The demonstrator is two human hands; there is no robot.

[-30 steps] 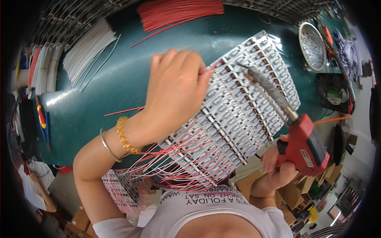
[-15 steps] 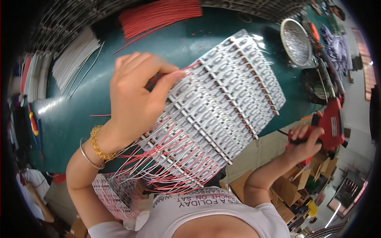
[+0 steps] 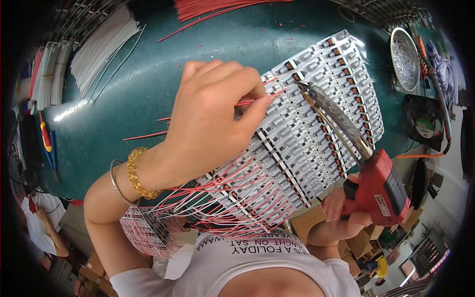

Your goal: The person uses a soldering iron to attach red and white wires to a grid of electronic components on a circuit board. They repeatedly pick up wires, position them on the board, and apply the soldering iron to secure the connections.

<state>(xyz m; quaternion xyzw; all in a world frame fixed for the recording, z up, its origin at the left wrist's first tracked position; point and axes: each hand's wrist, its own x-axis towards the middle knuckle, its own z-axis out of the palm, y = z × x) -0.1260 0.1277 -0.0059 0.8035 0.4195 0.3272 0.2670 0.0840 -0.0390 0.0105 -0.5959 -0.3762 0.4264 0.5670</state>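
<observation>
My left hand (image 3: 213,111) is closed in a pinch on thin red wires (image 3: 244,103), whose ends reach over the upper left edge of a silvery panel of small circuit boards (image 3: 316,109). In my right hand (image 3: 341,210) is a red soldering gun (image 3: 383,190), its fingers wrapped round the handle. The dark tip (image 3: 309,89) lies over the panel, close to the red wire ends; whether it touches a board I cannot tell. Red and white wires (image 3: 237,193) trail from the panel's near left side, below my left wrist.
Bundles of red wires (image 3: 217,7) and white wires (image 3: 101,49) lie on the green table (image 3: 148,69). A metal bowl (image 3: 405,59) and a black fan (image 3: 424,121) stand at the right. Screwdriver-like tools (image 3: 46,141) lie far left. Another wired panel (image 3: 148,230) hangs below the table edge.
My right hand has brought the soldering gun leftward from the right side, over the panel. My left hand, still pinching red wire, and the panel now appear further right in the view.
</observation>
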